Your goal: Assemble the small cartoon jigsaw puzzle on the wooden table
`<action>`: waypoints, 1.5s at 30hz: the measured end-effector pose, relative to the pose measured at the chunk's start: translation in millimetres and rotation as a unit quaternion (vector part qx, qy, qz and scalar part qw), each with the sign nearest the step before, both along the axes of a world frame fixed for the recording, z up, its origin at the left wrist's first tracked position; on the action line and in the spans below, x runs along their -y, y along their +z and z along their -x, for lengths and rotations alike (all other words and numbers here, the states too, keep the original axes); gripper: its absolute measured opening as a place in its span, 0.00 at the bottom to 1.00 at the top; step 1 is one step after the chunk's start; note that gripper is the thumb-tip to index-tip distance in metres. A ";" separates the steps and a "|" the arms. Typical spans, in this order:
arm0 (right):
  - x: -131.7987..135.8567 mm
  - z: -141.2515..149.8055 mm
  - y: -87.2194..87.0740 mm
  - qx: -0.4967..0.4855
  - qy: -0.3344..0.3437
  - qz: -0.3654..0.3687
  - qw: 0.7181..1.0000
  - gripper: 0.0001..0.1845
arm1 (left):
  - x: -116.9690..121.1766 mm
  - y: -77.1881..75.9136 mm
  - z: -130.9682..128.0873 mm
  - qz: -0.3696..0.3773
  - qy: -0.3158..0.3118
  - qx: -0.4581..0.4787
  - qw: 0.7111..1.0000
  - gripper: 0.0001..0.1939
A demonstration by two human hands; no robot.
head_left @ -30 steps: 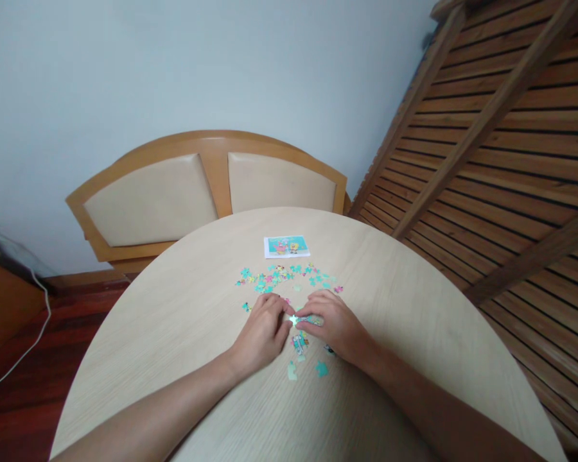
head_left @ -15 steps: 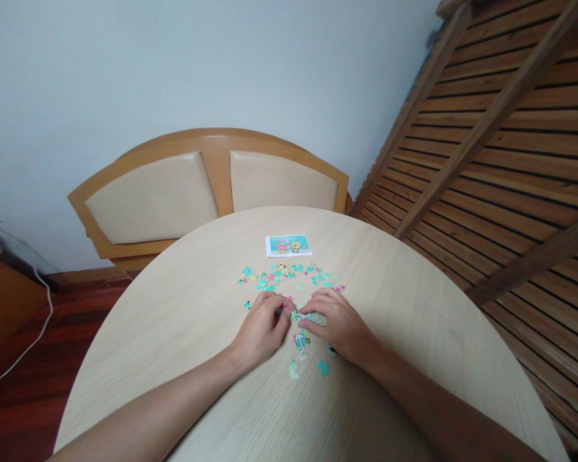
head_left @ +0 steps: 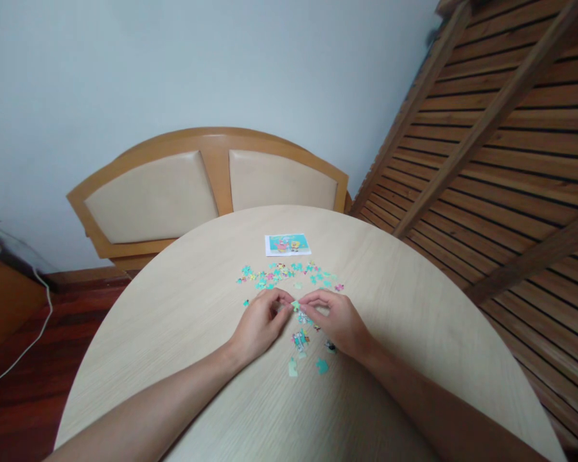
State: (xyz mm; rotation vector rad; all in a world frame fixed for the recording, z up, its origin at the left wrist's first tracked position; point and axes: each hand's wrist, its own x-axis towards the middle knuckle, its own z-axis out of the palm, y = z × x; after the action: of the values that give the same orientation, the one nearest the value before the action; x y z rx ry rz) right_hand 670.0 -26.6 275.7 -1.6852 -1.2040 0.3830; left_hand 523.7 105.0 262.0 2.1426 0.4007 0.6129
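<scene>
My left hand and my right hand meet over the middle of the table, fingertips pinched from both sides on a small light-green jigsaw piece. Just below that piece lie a few pieces with white and teal print, partly covered by my right fingers. Nearer me is a small cluster of joined-looking pieces. A pale green piece and a teal piece lie apart from it. Beside my right wrist sits a dark-printed piece.
Beyond my hands, many loose jigsaw pieces are scattered. Behind them lies a picture card with two cartoon figures. The round wooden table faces a padded headboard-like panel; a slatted wooden frame leans at right.
My right hand has uncovered the printed pieces beneath it, which now rest on the table. The light-green piece between my fingertips has shifted slightly away from me.
</scene>
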 end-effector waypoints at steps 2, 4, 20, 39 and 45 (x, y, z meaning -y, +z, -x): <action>0.7 -2.7 -1.0 0.040 -0.002 0.004 0.999 0.06 | -2.4 1.0 -0.2 -0.030 0.015 -0.009 0.999 0.06; 2.0 -6.2 -2.8 0.109 -0.010 0.008 0.994 0.07 | -4.4 2.9 -0.2 -0.062 0.022 -0.019 0.998 0.07; 2.6 -11.0 -11.5 0.207 0.022 0.044 0.977 0.06 | -7.1 2.2 -4.1 -0.127 0.002 -0.043 0.991 0.08; 2.5 -10.2 -10.3 0.198 0.022 0.045 0.979 0.06 | -5.8 4.9 -3.2 -0.247 -0.041 -0.057 0.967 0.07; 3.6 -9.2 -8.7 0.199 0.020 0.049 0.979 0.07 | -5.6 7.8 -0.6 -0.283 -0.057 -0.048 0.956 0.07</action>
State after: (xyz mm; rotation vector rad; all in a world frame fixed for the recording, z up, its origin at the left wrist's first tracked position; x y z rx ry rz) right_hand 679.2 -30.2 267.0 -1.8832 -1.5312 0.1319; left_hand 524.3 110.6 269.8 2.7290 0.1578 0.6109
